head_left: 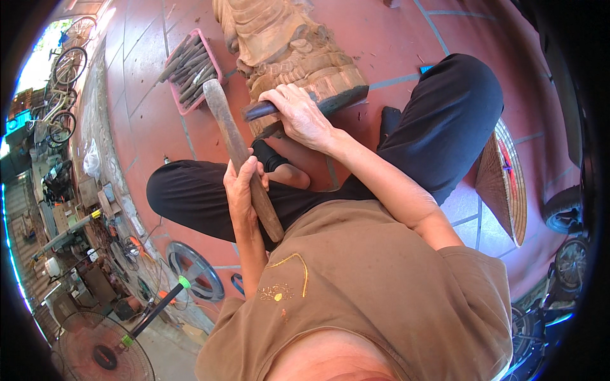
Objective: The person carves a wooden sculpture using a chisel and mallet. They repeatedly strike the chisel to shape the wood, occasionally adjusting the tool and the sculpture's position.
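Note:
Lying on the floor in front of me is a carved wooden statue (pixel 289 54) with folds and rounded relief, its near end flat and dark. My right hand (pixel 302 117) is closed round a dark-handled chisel (pixel 260 110) at this near end. The handle's butt points left; the blade is hidden by my hand and the wood. In my left hand (pixel 243 184) is a long wooden mallet (pixel 229 120), gripped around its middle. Its thick end points up and away, left of the chisel and apart from it, while the lower end reaches my shirt.
A pink basket (pixel 180 105) full of dark chisels stands left of the statue. On the right lies a conical straw hat (pixel 505 181). A standing fan (pixel 105 355) is at lower left, near clutter and bicycles (pixel 63 95). Wood chips dot the red tiles (pixel 400 38).

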Available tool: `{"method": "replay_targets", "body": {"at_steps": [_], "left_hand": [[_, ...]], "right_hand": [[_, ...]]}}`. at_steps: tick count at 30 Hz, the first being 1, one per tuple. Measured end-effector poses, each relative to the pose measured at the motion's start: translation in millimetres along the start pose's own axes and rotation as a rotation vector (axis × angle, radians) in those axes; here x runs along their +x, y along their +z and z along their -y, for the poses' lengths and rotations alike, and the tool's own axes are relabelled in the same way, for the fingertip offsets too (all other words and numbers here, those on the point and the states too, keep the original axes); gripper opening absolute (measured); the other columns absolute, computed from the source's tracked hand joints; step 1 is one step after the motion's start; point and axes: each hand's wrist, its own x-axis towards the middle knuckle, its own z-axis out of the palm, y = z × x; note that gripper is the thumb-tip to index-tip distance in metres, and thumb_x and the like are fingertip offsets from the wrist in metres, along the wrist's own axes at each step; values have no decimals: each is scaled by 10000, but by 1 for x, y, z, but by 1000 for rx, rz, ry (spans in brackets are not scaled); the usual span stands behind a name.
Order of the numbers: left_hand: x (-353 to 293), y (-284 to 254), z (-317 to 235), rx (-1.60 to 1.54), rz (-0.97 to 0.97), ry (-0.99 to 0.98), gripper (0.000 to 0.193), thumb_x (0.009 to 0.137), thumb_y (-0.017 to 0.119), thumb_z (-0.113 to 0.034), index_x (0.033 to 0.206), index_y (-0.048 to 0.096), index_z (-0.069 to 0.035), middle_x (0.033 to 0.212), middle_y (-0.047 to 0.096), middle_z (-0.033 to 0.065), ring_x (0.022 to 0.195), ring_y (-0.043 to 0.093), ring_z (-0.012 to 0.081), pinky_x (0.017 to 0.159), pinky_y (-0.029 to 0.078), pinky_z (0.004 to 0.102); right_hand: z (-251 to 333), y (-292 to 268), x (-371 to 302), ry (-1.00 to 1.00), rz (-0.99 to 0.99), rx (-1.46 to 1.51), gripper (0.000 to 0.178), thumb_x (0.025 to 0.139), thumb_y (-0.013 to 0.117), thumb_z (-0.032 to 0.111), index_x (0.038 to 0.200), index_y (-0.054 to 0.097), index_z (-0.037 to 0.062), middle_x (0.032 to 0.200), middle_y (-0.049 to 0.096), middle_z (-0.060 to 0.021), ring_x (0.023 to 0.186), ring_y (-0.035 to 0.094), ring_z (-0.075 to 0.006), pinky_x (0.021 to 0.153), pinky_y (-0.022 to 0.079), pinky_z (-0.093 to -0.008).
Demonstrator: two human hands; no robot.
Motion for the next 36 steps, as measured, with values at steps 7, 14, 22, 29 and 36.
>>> {"method": "replay_targets", "body": {"at_steps": [7, 14, 22, 29, 36], "left_hand": [[-1, 0, -1, 35, 5, 7, 398, 942, 711, -172, 1225, 519, 31, 758, 594, 69, 534, 577, 147, 482, 473, 239], [-6, -1, -2, 39, 3, 16, 417, 940, 716, -192, 1226, 519, 40, 762, 583, 62, 540, 568, 133, 488, 469, 235], [-3, 0, 1, 59, 14, 42, 384, 941, 708, -190, 1203, 538, 33, 770, 585, 57, 557, 566, 127, 499, 460, 231], [-1, 5, 0, 98, 60, 67, 381, 940, 710, -189, 1209, 545, 23, 784, 591, 51, 569, 568, 111, 509, 464, 215], [0, 5, 1, 124, 56, 60, 386, 937, 711, -196, 1210, 548, 24, 779, 590, 45, 568, 565, 106, 507, 462, 215]], "right_hand": [[2, -29, 18, 323, -116, 345, 317, 945, 662, 72, 1225, 516, 79, 1053, 649, -208, 1027, 638, -419, 870, 507, -455], [-31, -55, 13, 560, -397, 555, 275, 909, 694, -1, 1109, 524, 81, 910, 606, -2, 824, 570, -90, 752, 485, -271], [-24, -87, -1, 695, -297, 211, 336, 861, 785, 38, 1131, 586, 22, 936, 706, -73, 832, 658, -136, 736, 570, -294], [-28, -76, -9, 664, -399, 510, 338, 850, 782, -8, 1119, 581, 27, 950, 703, -82, 851, 668, -137, 744, 579, -286], [-27, -71, -7, 630, -400, 469, 351, 832, 796, -1, 1116, 590, 13, 942, 698, -73, 874, 659, -131, 747, 568, -290]]}}
